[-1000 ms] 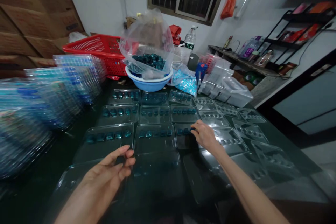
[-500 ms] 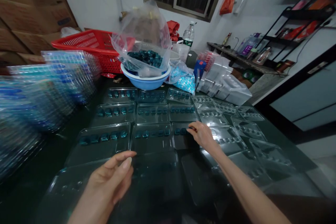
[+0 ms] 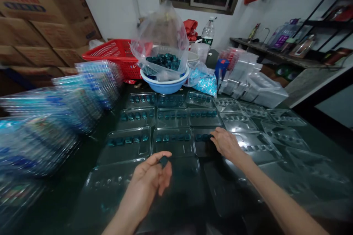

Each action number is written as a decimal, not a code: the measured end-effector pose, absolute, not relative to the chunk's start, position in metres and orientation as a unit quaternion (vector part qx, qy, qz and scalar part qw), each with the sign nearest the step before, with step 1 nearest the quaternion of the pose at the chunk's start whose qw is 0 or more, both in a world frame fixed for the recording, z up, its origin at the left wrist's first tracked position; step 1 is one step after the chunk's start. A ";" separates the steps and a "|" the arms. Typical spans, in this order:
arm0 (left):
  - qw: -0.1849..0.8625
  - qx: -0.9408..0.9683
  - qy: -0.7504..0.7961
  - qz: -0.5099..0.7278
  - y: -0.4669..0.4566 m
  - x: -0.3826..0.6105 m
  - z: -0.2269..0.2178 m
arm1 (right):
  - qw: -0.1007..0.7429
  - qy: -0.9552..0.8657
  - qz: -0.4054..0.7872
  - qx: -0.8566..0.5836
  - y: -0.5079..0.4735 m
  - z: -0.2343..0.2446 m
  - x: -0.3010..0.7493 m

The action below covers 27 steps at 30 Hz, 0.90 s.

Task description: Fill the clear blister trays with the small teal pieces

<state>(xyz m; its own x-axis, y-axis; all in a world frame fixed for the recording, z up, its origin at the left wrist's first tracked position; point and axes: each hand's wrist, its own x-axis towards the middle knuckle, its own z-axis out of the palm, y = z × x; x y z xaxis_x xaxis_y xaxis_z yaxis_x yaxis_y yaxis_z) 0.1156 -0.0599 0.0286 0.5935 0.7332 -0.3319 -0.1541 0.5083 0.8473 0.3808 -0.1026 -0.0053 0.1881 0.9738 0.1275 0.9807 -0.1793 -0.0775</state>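
**Lot of teal pieces (image 3: 128,140) in transparent trays (image 3: 124,152)**

Head view, sole view, noted from inside the room.

Left hand (image 3: 150,176): raised above the near trays, fingers curled, pinching a single teal piece (image 3: 163,161) beneath the forefinger. Held near the tips, it seems, for fine control; the thumb's exact contact is hard to make out.

Right hand (image 3: 226,145): stretched over a tray (image 3: 201,150), fingertips drawn together at the end of a short teal row. Bunched so, presumably, because the row is narrow. Whether they grip a piece or merely touch it, I cannot tell.

Trays: laid flat in ranks on a dark tabletop (image 3: 85,161), apparently spread so each lies within reach. Teal rows fill the left and middle ranks; those at right show colourless shapes.

Blue basin (image 3: 165,87): beyond the trays, bearing an opened plastic bag (image 3: 160,25) of loose teal pieces; its wall probably props the bag.

Packets (image 3: 55,125): at left, blurred, leaning in series, likely to save room. Red basket (image 3: 116,51) behind.
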 end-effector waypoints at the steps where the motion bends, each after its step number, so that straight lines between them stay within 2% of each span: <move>1: 0.786 0.422 0.352 0.283 -0.061 0.116 0.027 | 0.080 -0.625 -0.033 -0.776 -0.106 -0.002 0.376; 4: 0.767 0.452 0.360 0.279 -0.067 0.116 0.023 | 0.181 -0.605 -0.021 -0.775 -0.121 0.013 0.349; 8: 0.774 0.449 0.366 0.254 -0.076 0.121 0.020 | 0.382 -0.651 0.138 -0.641 -0.144 0.026 0.295; 11: 0.830 0.387 0.325 0.237 -0.081 0.130 0.017 | 0.448 -0.645 0.165 -0.597 -0.154 0.023 0.269; 16: 0.872 0.292 0.317 0.232 -0.087 0.148 0.011 | 0.479 -0.629 0.160 -0.591 -0.165 0.014 0.269; 22: 0.868 0.373 0.285 0.163 -0.093 0.164 0.017 | 0.526 -0.551 0.180 -0.622 -0.178 0.014 0.285; 25: 0.823 0.431 0.333 0.160 -0.089 0.160 0.024 | 0.507 -0.511 0.141 -0.680 -0.175 0.012 0.312; 27: 0.770 0.480 0.383 0.173 -0.083 0.149 0.026 | 0.452 -0.501 0.072 -0.735 -0.166 0.007 0.342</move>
<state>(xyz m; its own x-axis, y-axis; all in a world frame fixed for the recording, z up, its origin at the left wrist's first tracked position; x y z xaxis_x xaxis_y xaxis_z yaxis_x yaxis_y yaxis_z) 0.1491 -0.0829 0.0256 0.6467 0.6349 -0.4226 0.1008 0.4781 0.8725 0.3417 -0.1661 0.0074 0.4885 0.8009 0.3464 0.6703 -0.0902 -0.7366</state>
